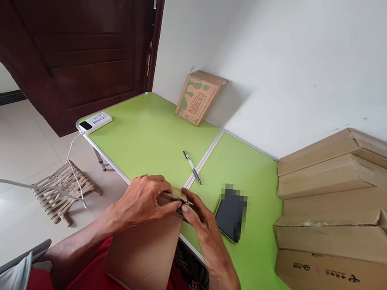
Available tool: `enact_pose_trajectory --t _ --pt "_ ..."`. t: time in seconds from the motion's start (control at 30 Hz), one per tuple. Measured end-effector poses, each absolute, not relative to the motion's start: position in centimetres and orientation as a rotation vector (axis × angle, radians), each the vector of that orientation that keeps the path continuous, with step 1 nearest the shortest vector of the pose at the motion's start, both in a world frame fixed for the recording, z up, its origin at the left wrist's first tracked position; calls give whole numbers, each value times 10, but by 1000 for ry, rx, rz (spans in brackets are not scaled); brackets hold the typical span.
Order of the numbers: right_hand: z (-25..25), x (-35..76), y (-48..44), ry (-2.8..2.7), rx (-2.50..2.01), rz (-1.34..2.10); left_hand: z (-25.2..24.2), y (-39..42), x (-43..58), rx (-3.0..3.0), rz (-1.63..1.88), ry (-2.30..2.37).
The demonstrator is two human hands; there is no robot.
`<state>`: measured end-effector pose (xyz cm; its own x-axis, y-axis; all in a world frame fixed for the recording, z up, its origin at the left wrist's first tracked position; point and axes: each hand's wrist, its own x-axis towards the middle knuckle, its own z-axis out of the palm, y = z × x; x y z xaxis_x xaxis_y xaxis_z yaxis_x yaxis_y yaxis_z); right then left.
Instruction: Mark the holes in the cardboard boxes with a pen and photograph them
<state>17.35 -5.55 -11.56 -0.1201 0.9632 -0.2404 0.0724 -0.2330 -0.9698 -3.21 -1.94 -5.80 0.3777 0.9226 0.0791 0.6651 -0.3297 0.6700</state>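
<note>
A flat brown cardboard piece (143, 253) stands tilted against the near edge of the green table (154, 132), its lower part over my lap. My left hand (143, 201) curls over its folded top edge from the left, fingers closed on it. From the right, my right hand (200, 220) pinches the same top edge between thumb and fingers. Both hands meet at the fold.
A pen (192, 166) lies on the table's centre seam. A dark phone (230, 216) rests right of my hands. Flat cardboard boxes (339, 216) are stacked at right, a printed box (197, 98) leans on the wall, a power strip (94, 122) sits at the left corner, a woven stool (62, 190) stands on the floor.
</note>
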Motion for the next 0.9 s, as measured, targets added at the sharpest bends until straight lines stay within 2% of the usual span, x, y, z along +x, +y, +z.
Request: enact_pose_trajectory --t 0.07,0.23,0.47,0.63,0.83,0.9 --pt "-117 183 -37 -1288 -1448 1364 -59 -17 -32 2106 626 1402" --pt "-122 188 35 -1370 -1950 752 -68 -16 -26 2153 654 1496" --pt "-145 173 89 -1314 -2135 727 -67 -17 -49 2283 590 1196" --pt "-128 182 53 -1271 -1896 797 -59 -6 -63 2243 380 1173" --pt "-95 160 -38 -788 -1163 1001 -67 0 -63 2211 428 1205" --pt "-94 146 -59 -722 -1069 983 -68 -1 -63 2215 433 1208"
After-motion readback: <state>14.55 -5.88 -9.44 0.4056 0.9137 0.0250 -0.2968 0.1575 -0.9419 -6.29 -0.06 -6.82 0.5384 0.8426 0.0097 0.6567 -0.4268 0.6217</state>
